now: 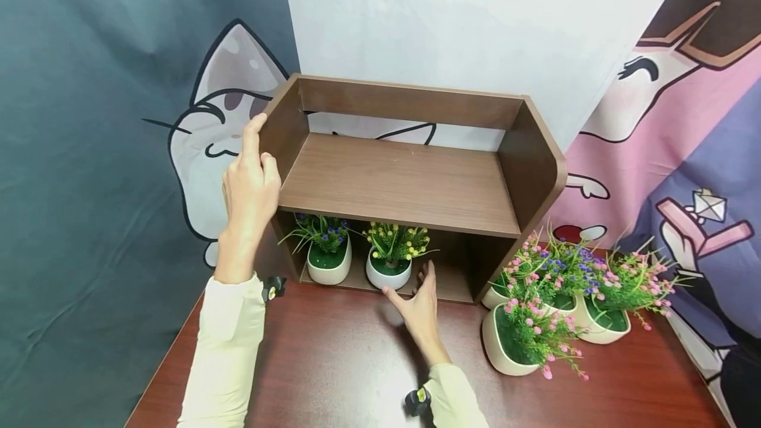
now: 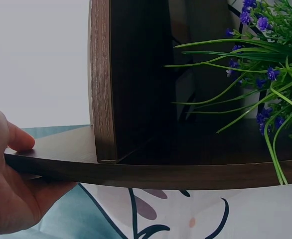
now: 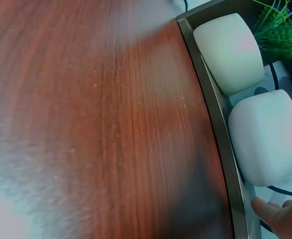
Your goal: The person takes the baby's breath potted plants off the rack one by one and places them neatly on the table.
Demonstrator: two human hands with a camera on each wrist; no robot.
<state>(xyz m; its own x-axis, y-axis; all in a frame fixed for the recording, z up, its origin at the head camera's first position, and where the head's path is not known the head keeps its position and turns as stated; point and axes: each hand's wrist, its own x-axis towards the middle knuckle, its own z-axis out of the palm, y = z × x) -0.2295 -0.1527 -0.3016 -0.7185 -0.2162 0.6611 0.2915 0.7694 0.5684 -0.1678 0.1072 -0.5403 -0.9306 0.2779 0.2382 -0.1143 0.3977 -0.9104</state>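
Note:
A brown two-tier wooden shelf [image 1: 398,177] stands on the table against the backdrop. My left hand [image 1: 252,190] holds the shelf's left side panel, and the left wrist view shows thumb and fingers [image 2: 20,138] on either side of the board. On the lower tier, a white pot of yellow flowers [image 1: 389,273] sits beside a cream pot of blue-purple flowers [image 1: 329,266]. My right hand [image 1: 422,309] is at the right front of the yellow-flower pot, thumb and fingers spread apart. In the right wrist view the white pot [image 3: 265,139] lies between its spread digits; contact is unclear.
Several cream pots crowd the table to the right of the shelf. One with pink flowers [image 1: 505,349] stands in front, another pink one [image 1: 606,325] farther right, and blue-purple flowers [image 1: 573,269] rise between. The reddish-brown table [image 1: 333,362] extends before the shelf; printed cloth hangs behind.

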